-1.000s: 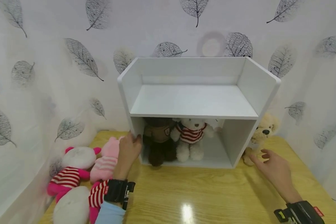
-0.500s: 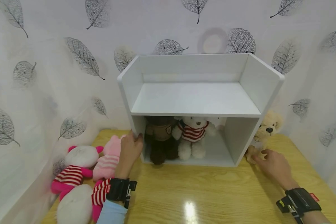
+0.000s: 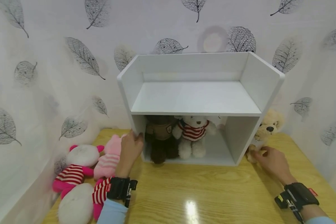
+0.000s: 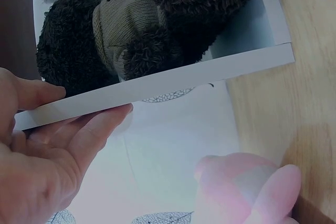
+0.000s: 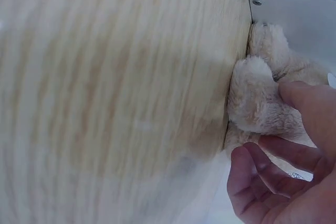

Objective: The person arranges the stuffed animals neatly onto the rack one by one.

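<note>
My left hand [image 3: 131, 151] grips the left side panel of a white two-tier shelf [image 3: 194, 97]; the left wrist view shows the thumb inside and the fingers outside that panel [image 4: 173, 81]. On the lower tier sit a dark brown teddy bear [image 3: 160, 141] in a tan top and a white teddy bear [image 3: 193, 133] in a red-striped shirt, their heads partly hidden by the upper board. Just outside the right panel sits a light tan teddy bear [image 3: 270, 123]. My right hand [image 3: 275, 163] pinches its leg [image 5: 257, 95] between thumb and fingers.
Left of the shelf lie several pink plush toys: a pink one with a striped top [image 3: 107, 161], and white-and-pink ones in red stripes [image 3: 82, 155]. The wooden table [image 3: 184, 189] reaches back to a leaf-patterned curtain [image 3: 53, 105].
My right hand has moved in on the tan teddy bear, and its thumb and fingers have closed on the leg. My left hand keeps its grip on the shelf panel.
</note>
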A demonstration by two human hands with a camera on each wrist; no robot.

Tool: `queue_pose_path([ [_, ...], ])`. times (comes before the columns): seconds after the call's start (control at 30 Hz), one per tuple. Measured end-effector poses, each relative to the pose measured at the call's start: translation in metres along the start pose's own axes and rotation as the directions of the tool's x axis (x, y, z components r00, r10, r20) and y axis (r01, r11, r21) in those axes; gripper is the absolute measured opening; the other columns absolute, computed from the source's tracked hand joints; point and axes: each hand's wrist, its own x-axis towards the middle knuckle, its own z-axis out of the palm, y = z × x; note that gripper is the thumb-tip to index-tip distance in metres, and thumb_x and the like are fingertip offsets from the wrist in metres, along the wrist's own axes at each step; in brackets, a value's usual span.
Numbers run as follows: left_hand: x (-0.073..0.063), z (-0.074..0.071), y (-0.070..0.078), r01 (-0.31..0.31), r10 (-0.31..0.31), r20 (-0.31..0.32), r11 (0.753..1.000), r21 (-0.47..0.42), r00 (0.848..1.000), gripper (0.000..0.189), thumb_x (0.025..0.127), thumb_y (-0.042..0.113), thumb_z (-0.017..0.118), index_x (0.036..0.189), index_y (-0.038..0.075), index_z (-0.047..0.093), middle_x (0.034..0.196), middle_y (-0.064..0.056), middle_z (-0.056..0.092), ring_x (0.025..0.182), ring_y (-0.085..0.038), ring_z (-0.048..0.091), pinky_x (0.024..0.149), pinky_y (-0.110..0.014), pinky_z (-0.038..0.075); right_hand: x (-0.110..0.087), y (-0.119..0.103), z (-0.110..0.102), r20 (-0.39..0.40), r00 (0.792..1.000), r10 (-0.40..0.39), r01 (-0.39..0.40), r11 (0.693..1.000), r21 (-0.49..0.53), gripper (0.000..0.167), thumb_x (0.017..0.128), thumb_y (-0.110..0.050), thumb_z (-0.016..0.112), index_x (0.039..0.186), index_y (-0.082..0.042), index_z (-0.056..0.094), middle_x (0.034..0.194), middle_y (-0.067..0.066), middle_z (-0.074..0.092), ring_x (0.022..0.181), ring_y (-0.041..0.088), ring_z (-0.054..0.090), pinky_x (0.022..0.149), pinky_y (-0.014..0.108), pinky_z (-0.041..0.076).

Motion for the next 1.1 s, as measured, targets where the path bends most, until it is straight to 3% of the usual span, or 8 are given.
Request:
queue_pose_path([
  [0.2,0.001,0.003,-0.001,0.002,-0.002,-0.023,1.0,0.011,1.0,0.03,0.096,0.018,0.059,0.113,-0.006,0.067,0.102,-0.033,0.072,0.096,-0.053,0.069,0.081,-0.062,0.054,-0.002,0.001,0.003,-0.123,0.991,-0.053,0.052,0.999,-0.006,0.038,0.097,-0.035,0.065,0.077,-0.003,0.064,0.062,0.007,0.058,0.055,0.016,0.047,0.049,0.03,0.034],
  [0.4,-0.001,0.004,-0.003,-0.019,0.02,-0.028,1.0,0.02,0.999,0.029,0.095,0.017,0.06,0.11,-0.007,0.066,0.098,-0.035,0.072,0.093,-0.054,0.068,0.079,-0.063,0.053,-0.017,0.014,-0.005,-0.151,0.989,0.0,-0.002,1.0,-0.014,0.043,0.095,-0.036,0.068,0.063,-0.011,0.053,0.055,-0.002,0.046,0.049,0.014,0.04,0.046,0.028,0.03],
  [0.63,0.0,0.002,-0.002,-0.032,0.033,-0.036,0.999,0.013,0.999,0.027,0.095,0.016,0.06,0.109,-0.007,0.066,0.096,-0.034,0.072,0.092,-0.055,0.068,0.077,-0.063,0.054,-0.034,0.047,-0.031,-0.078,0.997,-0.008,0.0,0.996,-0.09,0.035,0.095,-0.031,0.067,0.078,-0.002,0.069,0.066,0.005,0.065,0.056,0.013,0.049,0.05,0.028,0.036],
  [0.77,0.0,0.003,-0.001,-0.026,0.027,-0.03,1.0,0.015,0.999,0.027,0.095,0.016,0.06,0.109,-0.007,0.066,0.097,-0.035,0.072,0.092,-0.055,0.068,0.078,-0.063,0.053,-0.039,0.068,-0.049,-0.043,0.999,0.015,-0.021,0.99,-0.139,0.036,0.095,-0.026,0.066,0.094,0.01,0.071,0.079,0.022,0.072,0.057,0.018,0.058,0.05,0.032,0.043],
  [0.87,0.001,0.003,-0.002,-0.022,0.022,-0.027,1.0,0.011,0.999,0.027,0.095,0.016,0.06,0.11,-0.006,0.066,0.099,-0.034,0.072,0.094,-0.054,0.068,0.08,-0.062,0.054,-0.043,0.073,-0.059,-0.093,0.993,0.066,-0.08,0.985,-0.154,0.041,0.094,-0.018,0.064,0.114,0.018,0.06,0.094,0.037,0.067,0.065,0.039,0.064,0.053,0.045,0.05],
  [0.97,0.001,0.003,-0.002,-0.019,0.019,-0.025,1.0,0.005,1.0,0.028,0.096,0.016,0.06,0.111,-0.007,0.067,0.1,-0.034,0.073,0.096,-0.053,0.069,0.081,-0.062,0.054,-0.048,0.066,-0.064,-0.222,0.97,0.098,-0.128,0.984,-0.125,0.048,0.091,-0.007,0.056,0.13,0.02,0.048,0.107,0.045,0.059,0.084,0.055,0.061,0.062,0.056,0.051],
  [1.07,0.0,0.003,-0.002,-0.012,0.012,-0.023,1.0,0.004,1.0,0.028,0.096,0.016,0.06,0.11,-0.007,0.067,0.1,-0.034,0.073,0.096,-0.053,0.069,0.081,-0.062,0.054,-0.054,0.049,-0.065,-0.343,0.932,0.117,-0.141,0.989,-0.048,0.052,0.089,-0.006,0.05,0.135,0.019,0.047,0.114,0.045,0.057,0.09,0.06,0.06,0.058,0.038,0.051],
  [1.1,0.0,0.003,-0.002,-0.008,0.008,-0.024,1.0,0.007,1.0,0.029,0.096,0.016,0.059,0.111,-0.007,0.067,0.101,-0.034,0.072,0.096,-0.054,0.068,0.081,-0.062,0.054,-0.056,0.043,-0.063,-0.379,0.919,0.112,-0.129,0.992,-0.019,0.05,0.089,-0.006,0.051,0.133,0.017,0.051,0.116,0.044,0.059,0.088,0.052,0.063,0.058,0.028,0.049],
])
